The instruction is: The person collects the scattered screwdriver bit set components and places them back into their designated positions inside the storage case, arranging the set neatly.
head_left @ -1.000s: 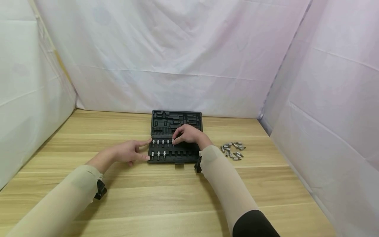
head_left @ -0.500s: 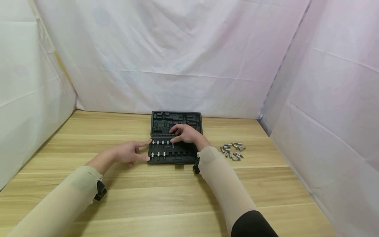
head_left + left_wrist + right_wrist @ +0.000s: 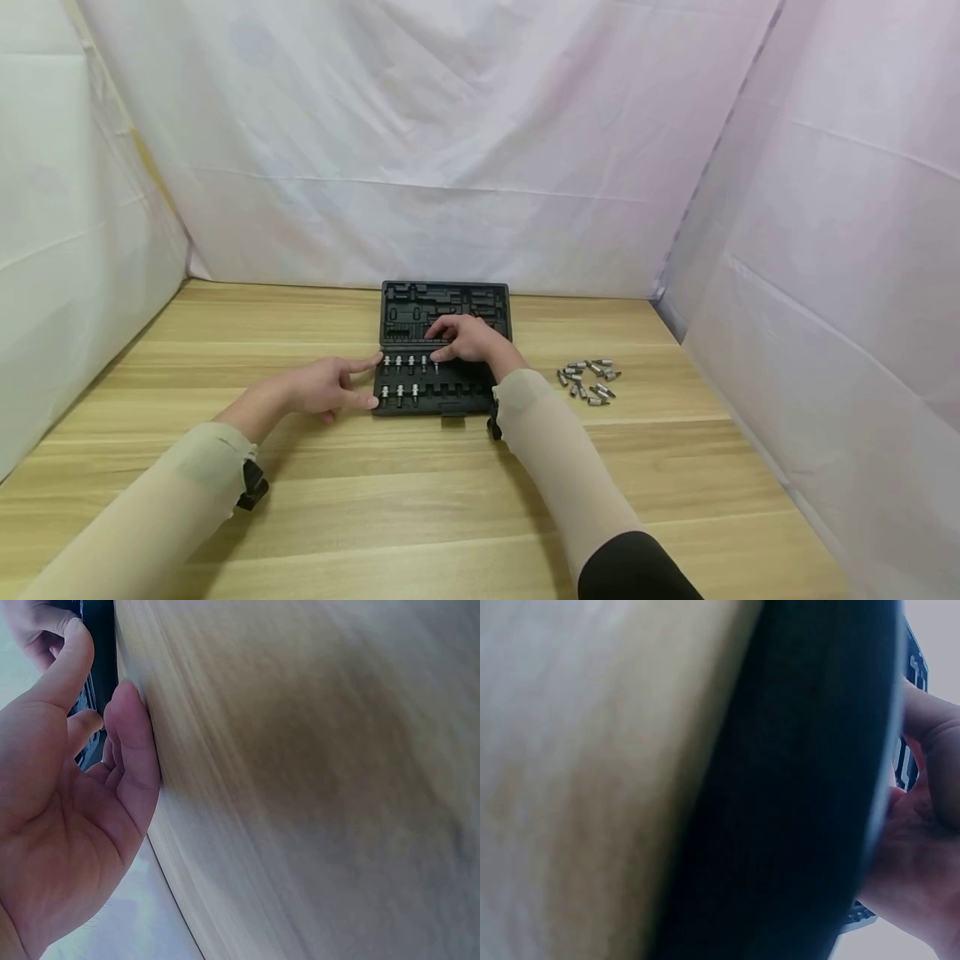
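A black plastic socket case [image 3: 450, 408] lies unfolded on the table in the head view. Bit sockets [image 3: 411, 362] sit in its upper row of slots, and three more bit sockets [image 3: 400, 393] fill the left of the lower row. My left hand [image 3: 318, 390] touches the case's left edge with thumb and forefinger spread apart. Over the upper row, my right hand [image 3: 476, 340] has its thumb at the rightmost bit socket [image 3: 437, 367], fingers lifted away from the thumb. That hand hides the right of the row. In the right wrist view the case rim blocks most of the hand.
Several loose bit sockets [image 3: 588, 382] lie in a cluster to the right of the case. The lid [image 3: 446, 312], with moulded recesses, leans up behind. White cloth [image 3: 427, 150] hangs around the wooden table [image 3: 360, 500].
My right fingers have let go of the bit socket, which now lies in the upper row, and have lifted from the thumb. The left hand has stayed at the case's edge.
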Tool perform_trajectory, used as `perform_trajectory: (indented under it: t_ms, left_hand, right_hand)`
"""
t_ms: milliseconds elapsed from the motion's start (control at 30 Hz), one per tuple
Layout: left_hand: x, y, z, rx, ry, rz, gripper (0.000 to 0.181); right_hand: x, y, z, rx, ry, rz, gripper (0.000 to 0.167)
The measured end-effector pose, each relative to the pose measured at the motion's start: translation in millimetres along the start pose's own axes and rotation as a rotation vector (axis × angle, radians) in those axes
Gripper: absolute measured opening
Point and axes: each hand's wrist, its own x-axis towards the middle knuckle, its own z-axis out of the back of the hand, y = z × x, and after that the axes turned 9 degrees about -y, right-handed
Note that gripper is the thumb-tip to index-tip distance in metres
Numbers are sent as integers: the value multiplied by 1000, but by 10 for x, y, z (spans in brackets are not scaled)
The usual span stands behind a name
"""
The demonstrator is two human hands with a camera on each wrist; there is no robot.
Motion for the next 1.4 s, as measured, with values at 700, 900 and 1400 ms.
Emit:
perform_trajectory:
  t_ms: [700, 900, 1400]
  left_hand:
    - [-36, -14, -4, 5, 0, 5, 97]
    - [-42, -4, 7, 10, -8, -3, 97]
    - [-15, -6, 1, 9, -4, 8, 97]
  right_hand:
    - [-21, 20, -63, -3, -51, -28, 31]
    - [-22, -10, -32, 48, -44, 12, 35]
    - [-107, -78, 34, 139, -101, 31, 33]
